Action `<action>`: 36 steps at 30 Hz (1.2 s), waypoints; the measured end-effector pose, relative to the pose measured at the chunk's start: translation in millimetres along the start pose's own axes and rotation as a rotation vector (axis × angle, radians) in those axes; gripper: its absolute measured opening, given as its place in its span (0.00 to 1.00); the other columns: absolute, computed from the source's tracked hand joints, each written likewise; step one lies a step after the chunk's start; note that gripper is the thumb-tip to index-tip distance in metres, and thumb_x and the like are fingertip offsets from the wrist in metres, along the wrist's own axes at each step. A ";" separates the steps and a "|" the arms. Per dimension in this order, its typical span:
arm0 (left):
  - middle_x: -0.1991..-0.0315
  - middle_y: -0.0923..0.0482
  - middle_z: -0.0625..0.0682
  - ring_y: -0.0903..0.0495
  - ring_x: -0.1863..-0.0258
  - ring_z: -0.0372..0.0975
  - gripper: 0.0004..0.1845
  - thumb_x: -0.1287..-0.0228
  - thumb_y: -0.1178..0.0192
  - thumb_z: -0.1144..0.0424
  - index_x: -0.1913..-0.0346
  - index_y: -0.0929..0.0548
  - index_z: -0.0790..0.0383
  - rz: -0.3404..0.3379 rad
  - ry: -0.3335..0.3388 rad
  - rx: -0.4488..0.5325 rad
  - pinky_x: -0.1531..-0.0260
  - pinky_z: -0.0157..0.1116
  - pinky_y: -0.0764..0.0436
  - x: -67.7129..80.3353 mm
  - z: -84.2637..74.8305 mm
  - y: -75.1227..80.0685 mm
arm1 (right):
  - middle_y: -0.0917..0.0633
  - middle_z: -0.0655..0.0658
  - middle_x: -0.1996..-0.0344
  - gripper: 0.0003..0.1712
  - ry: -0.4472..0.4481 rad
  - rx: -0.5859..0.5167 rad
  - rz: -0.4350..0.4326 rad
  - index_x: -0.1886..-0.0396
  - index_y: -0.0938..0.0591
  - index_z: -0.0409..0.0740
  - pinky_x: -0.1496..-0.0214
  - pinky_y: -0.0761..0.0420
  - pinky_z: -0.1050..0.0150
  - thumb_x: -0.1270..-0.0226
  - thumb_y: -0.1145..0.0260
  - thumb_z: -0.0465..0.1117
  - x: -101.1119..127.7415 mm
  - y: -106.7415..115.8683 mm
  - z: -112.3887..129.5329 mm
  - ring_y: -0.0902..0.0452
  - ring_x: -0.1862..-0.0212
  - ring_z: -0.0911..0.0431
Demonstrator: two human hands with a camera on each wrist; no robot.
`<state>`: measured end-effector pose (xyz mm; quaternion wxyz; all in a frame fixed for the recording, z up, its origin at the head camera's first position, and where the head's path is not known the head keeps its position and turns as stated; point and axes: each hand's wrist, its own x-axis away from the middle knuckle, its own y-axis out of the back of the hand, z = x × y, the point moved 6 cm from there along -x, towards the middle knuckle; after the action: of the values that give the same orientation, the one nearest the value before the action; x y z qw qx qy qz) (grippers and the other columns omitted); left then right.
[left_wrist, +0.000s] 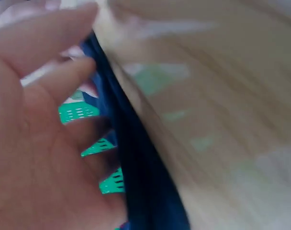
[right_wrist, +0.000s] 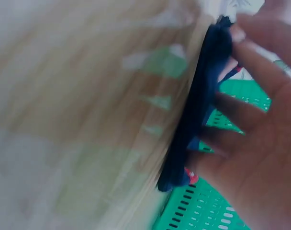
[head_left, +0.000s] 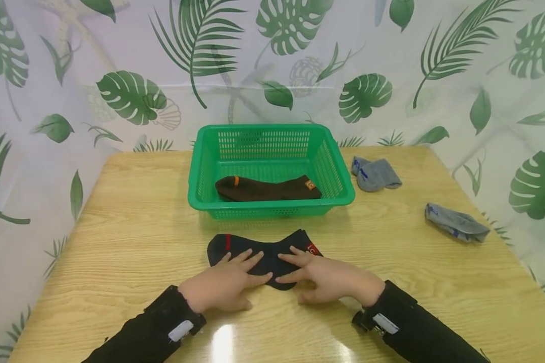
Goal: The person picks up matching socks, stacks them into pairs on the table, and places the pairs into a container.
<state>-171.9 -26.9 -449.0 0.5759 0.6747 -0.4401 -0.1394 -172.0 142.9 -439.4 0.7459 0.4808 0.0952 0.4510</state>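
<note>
A dark navy sock pair point(head_left: 268, 257) with a red stripe at the toe and a red label at the cuff lies flat on the wooden table in the head view. My left hand point(head_left: 224, 285) rests on its toe half, fingers spread and straight. On the cuff half lies my right hand point(head_left: 329, 277), its fingers also extended over the fabric. The left wrist view shows the dark sock edge point(left_wrist: 136, 158) under the fingertips. In the right wrist view the thick folded edge of the sock point(right_wrist: 198, 110) runs beneath the fingers.
Behind the sock stands a green plastic basket point(head_left: 272, 205) holding brown socks point(head_left: 268, 190) with an orange stripe and label. Two grey folded socks lie to the right, one bundle point(head_left: 377, 174) beside the basket and another bundle point(head_left: 456, 223) near the table's right edge. A leaf-patterned cloth point(head_left: 272, 65) hangs behind.
</note>
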 end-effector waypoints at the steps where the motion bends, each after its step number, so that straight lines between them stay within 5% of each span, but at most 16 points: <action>1: 0.23 0.53 0.55 0.55 0.25 0.54 0.36 0.39 0.34 0.48 0.28 0.34 0.39 0.010 -0.008 0.017 0.36 0.66 0.46 2.6 2.1 -0.8 | 0.42 0.41 0.25 0.30 0.003 -0.017 0.014 0.34 0.24 0.56 0.33 0.40 0.35 0.37 0.32 0.40 1.7 -0.3 -1.2 0.57 0.25 0.36; 9: 0.22 0.59 0.56 0.65 0.24 0.55 0.33 0.37 0.37 0.47 0.29 0.33 0.34 0.065 -0.053 0.125 0.36 0.69 0.61 16.6 14.2 -6.4 | 0.51 0.41 0.23 0.36 0.038 0.003 0.062 0.30 0.30 0.59 0.30 0.55 0.32 0.39 0.32 0.44 9.5 -8.4 -6.4 0.67 0.24 0.37; 11: 0.25 0.46 0.57 0.53 0.25 0.54 0.26 0.36 0.37 0.50 0.34 0.25 0.41 -0.026 -0.070 0.166 0.34 0.65 0.55 13.6 13.5 3.6 | 0.49 0.41 0.23 0.34 0.045 -0.007 0.026 0.31 0.28 0.57 0.29 0.54 0.34 0.37 0.33 0.45 9.1 -5.0 -6.9 0.64 0.24 0.38; 14: 0.35 0.28 0.59 0.34 0.33 0.54 0.18 0.34 0.38 0.57 0.42 0.17 0.54 -0.264 -0.054 0.161 0.35 0.57 0.38 3.9 9.6 27.5 | 0.41 0.38 0.26 0.31 0.043 0.000 -0.106 0.30 0.30 0.49 0.30 0.44 0.38 0.32 0.37 0.45 4.8 9.9 -4.8 0.51 0.25 0.39; 16: 0.42 0.22 0.59 0.27 0.39 0.54 0.17 0.34 0.38 0.59 0.44 0.18 0.60 -0.415 -0.004 0.084 0.38 0.53 0.31 -5.3 5.9 40.1 | 0.38 0.37 0.28 0.32 0.022 -0.011 -0.185 0.28 0.34 0.43 0.31 0.39 0.42 0.29 0.39 0.45 -1.8 20.6 -2.3 0.45 0.27 0.41; 18: 0.40 0.25 0.61 0.28 0.38 0.55 0.21 0.32 0.40 0.57 0.40 0.21 0.64 -0.451 0.079 -0.029 0.37 0.53 0.32 -17.2 2.7 42.3 | 0.39 0.35 0.28 0.36 -0.010 0.008 -0.218 0.25 0.41 0.39 0.31 0.38 0.45 0.26 0.42 0.46 -11.4 24.8 -0.7 0.45 0.27 0.41; 21: 0.33 0.34 0.65 0.37 0.32 0.59 0.30 0.28 0.45 0.52 0.33 0.31 0.70 -0.327 0.192 -0.116 0.35 0.57 0.38 -35.6 -0.2 28.9 | 0.45 0.34 0.26 0.38 -0.058 0.062 -0.159 0.24 0.48 0.35 0.28 0.44 0.46 0.23 0.47 0.49 -28.8 16.4 -0.5 0.52 0.25 0.42; 24: 0.26 0.49 0.66 0.51 0.27 0.59 0.38 0.26 0.52 0.45 0.27 0.44 0.71 -0.157 0.268 -0.073 0.32 0.59 0.46 -48.5 2.9 8.3 | 0.51 0.34 0.24 0.40 -0.107 0.186 -0.070 0.24 0.53 0.33 0.26 0.51 0.46 0.21 0.53 0.54 -40.6 1.3 -5.1 0.60 0.24 0.42; 27: 0.23 0.61 0.62 0.62 0.24 0.55 0.42 0.26 0.57 0.40 0.23 0.53 0.66 -0.058 0.304 -0.001 0.31 0.60 0.55 -52.2 12.7 -4.2 | 0.57 0.36 0.23 0.44 -0.126 0.279 -0.013 0.23 0.57 0.35 0.25 0.57 0.45 0.23 0.55 0.58 -44.1 -7.6 -10.8 0.66 0.23 0.43; 32: 0.22 0.67 0.55 0.67 0.24 0.52 0.44 0.29 0.61 0.34 0.22 0.59 0.58 -0.006 0.292 0.001 0.31 0.61 0.61 -44.2 29.8 -7.7 | 0.61 0.38 0.23 0.47 -0.118 0.278 0.004 0.22 0.59 0.37 0.25 0.60 0.45 0.25 0.53 0.62 -40.5 -9.3 -18.4 0.70 0.23 0.43; 36: 0.22 0.62 0.56 0.64 0.24 0.54 0.45 0.29 0.61 0.33 0.22 0.56 0.58 -0.048 0.300 -0.045 0.32 0.63 0.62 -25.3 46.7 -8.0 | 0.61 0.37 0.23 0.49 -0.139 0.250 -0.028 0.23 0.59 0.37 0.25 0.61 0.45 0.26 0.53 0.64 -28.0 -9.6 -30.3 0.70 0.23 0.43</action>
<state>-215.4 -38.8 -478.2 0.6467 0.6852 -0.3296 -0.0606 -199.9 139.3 -471.0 0.6912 0.5986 0.1052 0.3908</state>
